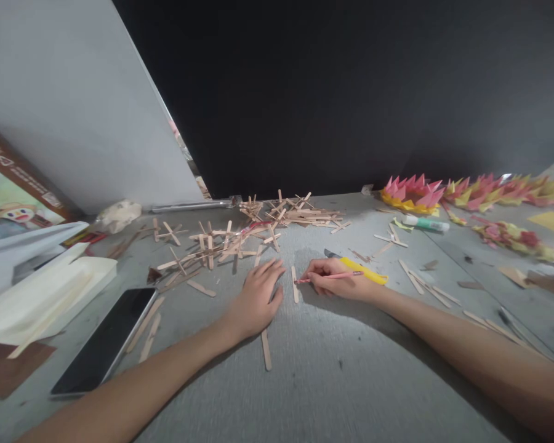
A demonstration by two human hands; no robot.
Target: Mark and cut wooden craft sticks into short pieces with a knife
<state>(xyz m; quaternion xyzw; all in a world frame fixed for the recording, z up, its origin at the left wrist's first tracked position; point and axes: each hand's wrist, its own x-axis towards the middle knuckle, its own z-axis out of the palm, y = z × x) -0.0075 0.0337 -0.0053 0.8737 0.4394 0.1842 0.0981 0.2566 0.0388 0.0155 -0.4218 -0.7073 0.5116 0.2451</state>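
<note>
Head view: both hands over a gray tabletop (305,394), stick between them, centre.
Stick axis: stick (295,294) lies flat, long axis running away from the person, far end leaning slightly left.
Pen axis: pen (351,275) crosses the stick roughly square-on; tip points left at about mid-stick, tail to the right. Can't tell if tip touches.
Right hand (329,277): fingers pinching the pen near its tip, just right of the stick.
Left hand (257,299): palm down, fingers extended, thumb apart, just left of the stick.
Under left hand: second stick (266,352) pokes out toward the person; rest hidden.
Near right hand: yellow knife (364,272), just behind it, partly covered.
Beyond: stick pile (307,215), some crossed together; black panel (351,92) behind.
Left side: phone (106,338), screen dark; open carton (74,289) past it.
Right side: glue stick (425,223), pink-and-yellow paper flowers (413,194), loose sticks.
Obstructions: path between hands and stick clear.
Stick look: pale wood, thin, narrow.
Pen look: slim, reddish-pink.
</note>
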